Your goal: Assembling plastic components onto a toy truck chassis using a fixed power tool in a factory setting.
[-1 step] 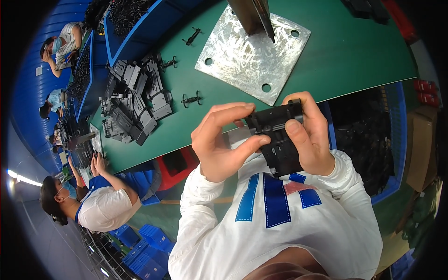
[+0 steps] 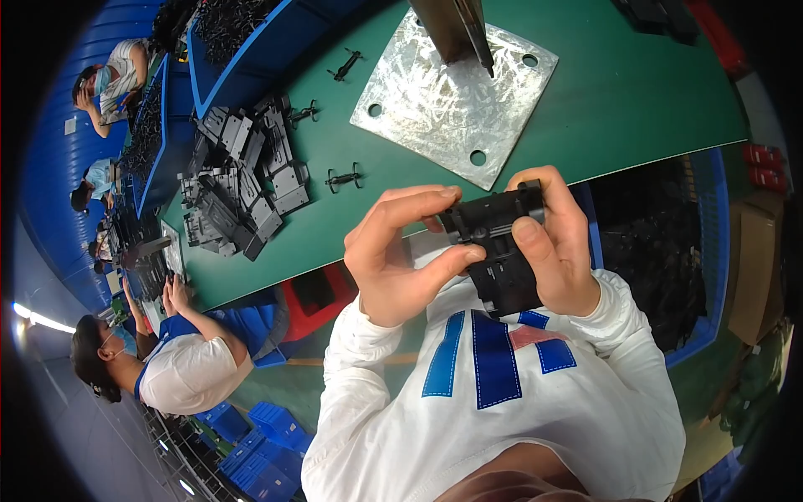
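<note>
Between both hands, above my lap at the table's front edge, is a black moulded plastic part (image 2: 503,266) with a rounded bar along its top. My left hand (image 2: 400,251) grips the part's left end between thumb and curled fingers. At the right end, my right hand (image 2: 556,243) has its thumb on the face and its fingers wrapped behind, hiding that side. Past the hands lies a square metal plate (image 2: 435,109) with corner holes and an upright post (image 2: 442,32). To the left on the table are small black clip-like pieces (image 2: 343,177) and a pile of black plastic parts (image 2: 242,180).
A blue bin (image 2: 719,251) of dark parts stands below the table edge at right, beside a cardboard box (image 2: 755,268). Blue bins (image 2: 242,58) of small black parts line the far left. A co-worker (image 2: 184,368) sits at left near a red crate (image 2: 294,314).
</note>
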`<state>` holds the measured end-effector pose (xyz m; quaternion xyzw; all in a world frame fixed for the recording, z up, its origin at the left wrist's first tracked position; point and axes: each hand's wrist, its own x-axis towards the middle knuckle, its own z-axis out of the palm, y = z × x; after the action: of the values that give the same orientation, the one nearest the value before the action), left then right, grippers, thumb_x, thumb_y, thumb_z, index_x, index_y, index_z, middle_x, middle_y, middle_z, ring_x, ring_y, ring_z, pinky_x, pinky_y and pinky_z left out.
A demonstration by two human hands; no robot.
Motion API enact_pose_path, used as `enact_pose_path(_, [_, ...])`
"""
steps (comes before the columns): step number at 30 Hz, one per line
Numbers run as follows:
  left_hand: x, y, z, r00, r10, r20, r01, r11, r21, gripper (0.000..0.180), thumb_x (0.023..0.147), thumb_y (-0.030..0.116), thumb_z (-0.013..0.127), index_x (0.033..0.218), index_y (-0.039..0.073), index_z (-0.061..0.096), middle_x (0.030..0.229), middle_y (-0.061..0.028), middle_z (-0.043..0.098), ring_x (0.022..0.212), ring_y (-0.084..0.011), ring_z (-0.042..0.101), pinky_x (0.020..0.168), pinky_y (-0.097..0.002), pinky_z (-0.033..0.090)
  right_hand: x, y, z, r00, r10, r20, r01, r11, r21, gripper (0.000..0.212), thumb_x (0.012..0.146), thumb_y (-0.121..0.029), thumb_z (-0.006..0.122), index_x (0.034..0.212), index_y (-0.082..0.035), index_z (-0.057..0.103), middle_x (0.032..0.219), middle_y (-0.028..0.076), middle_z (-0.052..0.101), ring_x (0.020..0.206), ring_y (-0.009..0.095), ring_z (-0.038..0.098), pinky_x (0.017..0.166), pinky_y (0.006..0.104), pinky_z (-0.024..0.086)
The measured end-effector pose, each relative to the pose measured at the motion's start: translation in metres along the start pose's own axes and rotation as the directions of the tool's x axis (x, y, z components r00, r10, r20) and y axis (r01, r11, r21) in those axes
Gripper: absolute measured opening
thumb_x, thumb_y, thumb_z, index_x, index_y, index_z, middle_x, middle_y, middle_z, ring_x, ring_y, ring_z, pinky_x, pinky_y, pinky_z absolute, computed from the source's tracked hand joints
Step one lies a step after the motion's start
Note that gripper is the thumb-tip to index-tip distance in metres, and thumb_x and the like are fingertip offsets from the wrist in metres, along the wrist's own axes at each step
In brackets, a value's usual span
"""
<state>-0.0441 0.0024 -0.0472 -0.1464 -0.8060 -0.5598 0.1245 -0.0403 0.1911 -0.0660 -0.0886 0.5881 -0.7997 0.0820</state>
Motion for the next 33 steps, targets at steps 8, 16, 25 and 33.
enact_pose_path(8, [-0.005, -0.005, 0.003, 1.0, 0.002, 0.001, -0.002, 0.984, -0.181, 0.052, 0.064, 0.003, 0.092, 0.109, -0.003, 0.067, 0.106, -0.0177, 0.07, 0.088, -0.0203, 0.068, 0.07, -0.0285, 0.055, -0.003, 0.005, -0.005, 0.994, -0.105, 0.034, 0.106, 0.994, -0.02, 0.034, 0.1, -0.021, 0.059, 0.119, 0.004, 0.044, 0.106, 0.01, 0.053, 0.092, 0.01, 0.054, 0.079, 0.0232, 0.047])
enact_pose_path(16, [-0.004, -0.001, -0.007, 0.984, -0.155, 0.09, 0.179, 0.878, -0.444, 0.025, 0.078, -0.001, 0.076, 0.102, -0.004, 0.067, 0.106, -0.0189, 0.068, 0.1, -0.0249, 0.065, 0.089, -0.0372, 0.053, -0.01, 0.007, -0.004, 0.993, -0.079, 0.082, 0.08, 0.997, -0.002, 0.04, 0.096, -0.021, 0.064, 0.119, 0.003, 0.041, 0.104, 0.016, 0.063, 0.092, 0.016, 0.062, 0.081, 0.0278, 0.051])
enact_pose_path(25, [-0.004, 0.002, -0.007, 0.98, -0.157, 0.118, 0.196, 0.843, -0.501, 0.024, 0.075, -0.004, 0.077, 0.098, -0.003, 0.067, 0.107, -0.0183, 0.068, 0.098, -0.0238, 0.066, 0.088, -0.0365, 0.053, -0.005, 0.01, -0.005, 0.937, -0.307, 0.165, 0.33, 0.934, -0.14, 0.038, 0.095, -0.016, 0.065, 0.118, 0.003, 0.042, 0.114, 0.023, 0.068, 0.089, 0.018, 0.068, 0.078, 0.0287, 0.054])
enact_pose_path(33, [-0.005, -0.002, 0.003, 0.994, -0.107, 0.036, 0.112, 0.91, -0.399, 0.043, 0.069, 0.013, 0.088, 0.102, -0.003, 0.067, 0.104, -0.0171, 0.07, 0.101, -0.0264, 0.066, 0.086, -0.0366, 0.054, -0.007, 0.01, -0.004, 0.98, -0.192, 0.047, 0.195, 0.978, -0.074, 0.038, 0.091, -0.014, 0.067, 0.116, 0.004, 0.044, 0.104, 0.019, 0.069, 0.086, 0.017, 0.068, 0.076, 0.0279, 0.054])
